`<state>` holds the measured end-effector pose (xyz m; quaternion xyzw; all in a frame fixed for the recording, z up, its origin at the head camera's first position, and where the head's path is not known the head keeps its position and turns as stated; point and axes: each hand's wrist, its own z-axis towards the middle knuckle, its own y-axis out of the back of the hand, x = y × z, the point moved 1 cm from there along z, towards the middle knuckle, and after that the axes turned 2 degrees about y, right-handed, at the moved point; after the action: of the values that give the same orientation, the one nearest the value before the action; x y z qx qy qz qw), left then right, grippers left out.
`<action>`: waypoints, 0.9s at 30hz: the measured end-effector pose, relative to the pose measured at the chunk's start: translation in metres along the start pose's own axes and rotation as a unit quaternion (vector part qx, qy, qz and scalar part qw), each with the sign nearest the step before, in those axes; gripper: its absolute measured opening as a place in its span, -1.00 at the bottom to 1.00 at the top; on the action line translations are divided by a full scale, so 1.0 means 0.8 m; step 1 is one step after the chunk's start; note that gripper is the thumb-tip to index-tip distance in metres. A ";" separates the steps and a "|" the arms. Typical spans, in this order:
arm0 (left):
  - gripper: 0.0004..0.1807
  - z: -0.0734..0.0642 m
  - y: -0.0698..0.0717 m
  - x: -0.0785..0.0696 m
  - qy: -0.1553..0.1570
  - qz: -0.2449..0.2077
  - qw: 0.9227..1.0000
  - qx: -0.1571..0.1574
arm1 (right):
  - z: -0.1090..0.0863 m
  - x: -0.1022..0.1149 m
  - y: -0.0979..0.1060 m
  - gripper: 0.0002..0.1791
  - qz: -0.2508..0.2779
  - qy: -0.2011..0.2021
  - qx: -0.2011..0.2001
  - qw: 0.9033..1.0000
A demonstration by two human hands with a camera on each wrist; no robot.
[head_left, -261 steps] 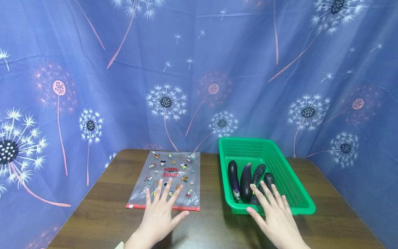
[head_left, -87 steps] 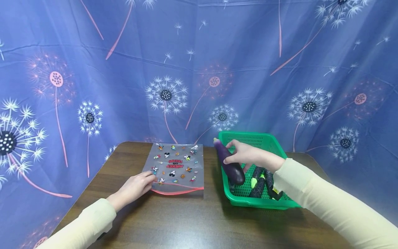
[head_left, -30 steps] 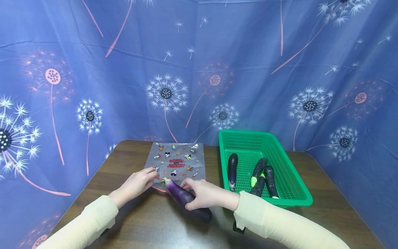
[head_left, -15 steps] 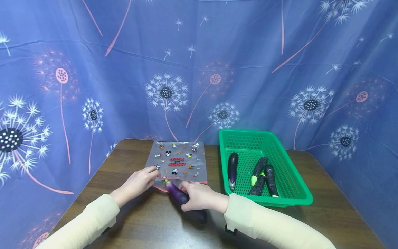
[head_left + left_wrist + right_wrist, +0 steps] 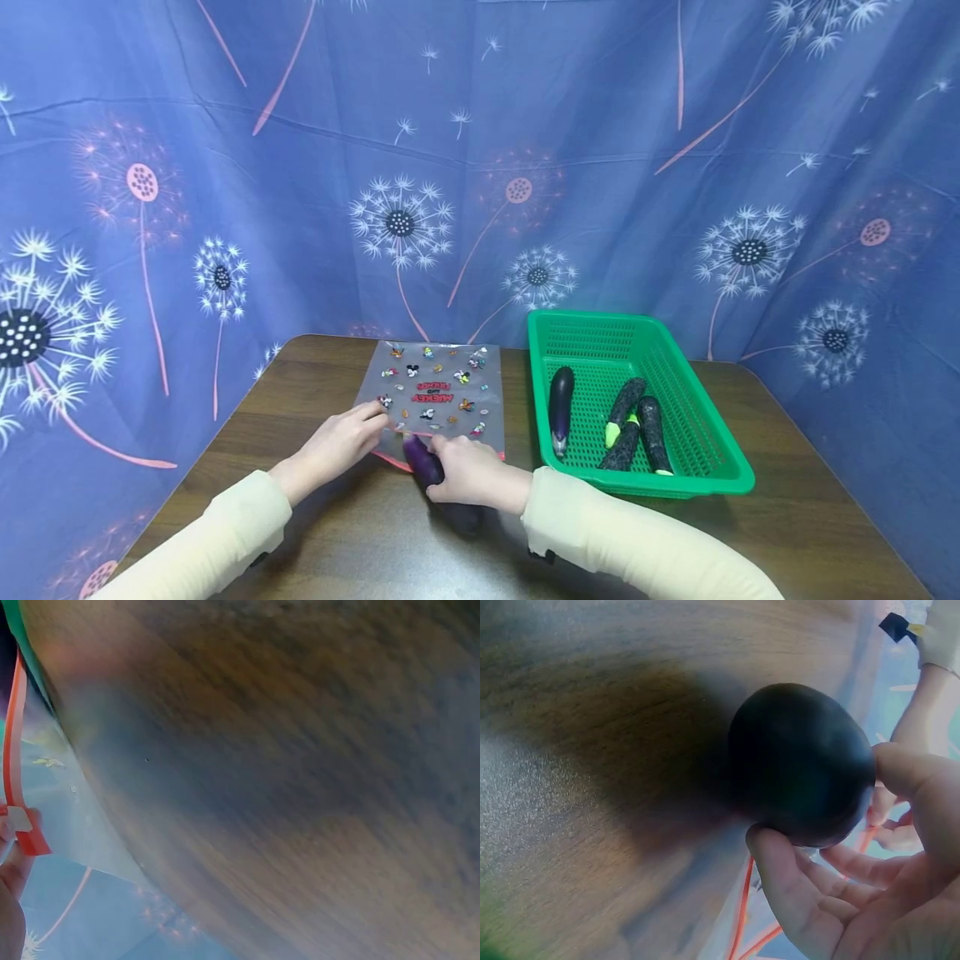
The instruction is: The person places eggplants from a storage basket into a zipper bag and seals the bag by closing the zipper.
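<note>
My left hand [image 5: 336,446] pinches the near left corner of a clear zip bag [image 5: 442,375] printed with cartoon figures. In the left wrist view, those fingers are at the white slider [image 5: 19,818] on its red zip strip [image 5: 13,750]. My right hand [image 5: 476,473] grips a purple eggplant [image 5: 422,461] from above, thumb on the near side. The stem end lies at the bag's parted mouth, seemingly just inside; the rounded end points toward me. The right wrist view shows that dark end [image 5: 802,765] close up between thumb and fingers.
A green plastic basket [image 5: 712,442] stands on the right of the wooden table [image 5: 360,550]. Inside lie another eggplant [image 5: 560,412] and three dark, bumpy vegetables [image 5: 654,433] with pale green ends. A blue dandelion-print cloth [image 5: 315,208] hangs behind the table.
Both hands lay open at first. The right hand has lifted the eggplant from the basket and brought it left to the bag's mouth, its stem end moving inward. The left hand now holds the bag's edge.
</note>
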<state>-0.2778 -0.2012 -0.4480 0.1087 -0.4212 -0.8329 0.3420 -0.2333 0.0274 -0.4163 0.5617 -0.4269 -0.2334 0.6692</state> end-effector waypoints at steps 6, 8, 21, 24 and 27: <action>-0.71 0.001 -0.001 -0.001 0.002 -0.007 1.000 -0.007 | 0.007 -0.003 -0.009 -0.48 -0.051 0.005 -0.020 0.998; -0.70 0.002 -0.002 -0.001 0.004 -0.011 1.000 -0.008 | 0.007 -0.004 -0.012 -0.49 -0.064 0.010 -0.027 0.998; -0.73 0.001 -0.003 -0.002 0.012 -0.003 1.000 -0.003 | -0.016 0.001 -0.009 -0.43 -0.128 0.055 -0.065 0.988; -0.74 0.002 -0.003 -0.003 0.010 -0.003 1.000 -0.002 | -0.024 -0.001 -0.010 -0.40 -0.148 0.074 -0.074 0.983; -0.74 0.003 -0.003 -0.004 0.009 -0.003 1.000 -0.002 | -0.031 -0.004 -0.011 -0.40 -0.164 0.094 -0.087 0.978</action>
<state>-0.2777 -0.1969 -0.4486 0.1167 -0.4163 -0.8338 0.3432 -0.2129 0.0416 -0.4262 0.5835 -0.2420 -0.3221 0.7051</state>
